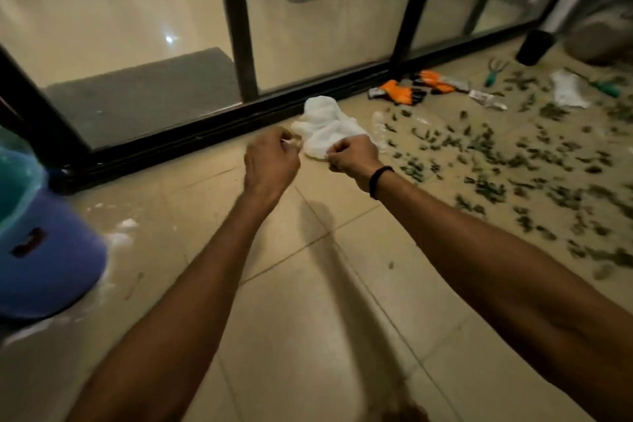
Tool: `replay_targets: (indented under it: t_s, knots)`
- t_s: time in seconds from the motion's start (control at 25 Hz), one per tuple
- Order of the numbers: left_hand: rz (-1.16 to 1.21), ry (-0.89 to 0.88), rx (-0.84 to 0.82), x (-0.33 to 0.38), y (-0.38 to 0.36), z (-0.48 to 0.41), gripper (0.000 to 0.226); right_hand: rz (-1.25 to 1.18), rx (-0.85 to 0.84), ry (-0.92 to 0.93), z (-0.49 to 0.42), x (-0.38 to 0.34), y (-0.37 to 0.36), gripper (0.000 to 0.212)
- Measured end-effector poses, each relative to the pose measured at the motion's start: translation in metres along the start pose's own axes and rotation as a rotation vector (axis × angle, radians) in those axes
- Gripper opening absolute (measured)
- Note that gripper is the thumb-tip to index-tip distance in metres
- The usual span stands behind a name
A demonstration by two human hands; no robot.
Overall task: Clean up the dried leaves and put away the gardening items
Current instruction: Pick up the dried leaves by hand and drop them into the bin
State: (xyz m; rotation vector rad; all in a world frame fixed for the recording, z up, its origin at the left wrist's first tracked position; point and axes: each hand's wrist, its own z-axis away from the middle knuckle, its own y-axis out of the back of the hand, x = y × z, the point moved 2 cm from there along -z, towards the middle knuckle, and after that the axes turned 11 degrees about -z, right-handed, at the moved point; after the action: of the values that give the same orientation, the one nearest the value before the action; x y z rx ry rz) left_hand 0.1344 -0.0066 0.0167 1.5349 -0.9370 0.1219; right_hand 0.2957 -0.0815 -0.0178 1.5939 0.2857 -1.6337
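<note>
Both my hands hold a white plastic bag [322,125] above the tiled floor. My left hand [270,161] pinches one edge of it and my right hand [352,156] grips the other edge. Dried green leaves [486,161] lie scattered over the floor to the right. A pair of orange and black gardening gloves [411,89] lies by the door track. Green-handled pruners [495,72] and a green-handled tool [606,87] lie farther right, beside a white cloth or bag [568,89] and a small packet [486,99].
A blue bin [44,250] with a teal liner stands at the left, with white powder on the floor around it. A glass sliding door with a black frame [236,27] runs along the far side. A black cylinder [534,46] and a grey pot [603,38] stand at the far right.
</note>
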Motion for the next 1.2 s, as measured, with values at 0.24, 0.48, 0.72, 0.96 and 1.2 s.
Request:
replay_targets:
  t_s: [0.24,0.48,0.72,0.96,1.2]
  knots:
    - [-0.051,-0.08,-0.475,0.041,-0.157,0.089,0.029,0.249,0.141,-0.242,0.057,0.147,0.125,0.003]
    - [-0.094,-0.248,-0.693,0.041,-0.222,0.157,0.048,0.442,0.164,-0.222,0.08,0.221,0.155,0.028]
    - [-0.038,-0.466,-0.419,0.02,-0.234,0.185,0.025,0.44,0.032,-0.06,0.074,0.229,0.132,0.021]
    - [-0.109,-0.385,-0.353,0.031,-0.247,0.16,0.007,0.449,0.183,0.013,0.082,0.235,0.123,0.016]
    - [0.185,-0.35,-0.445,0.08,-0.258,0.145,0.021,0.418,0.579,-0.155,0.116,0.251,0.196,0.013]
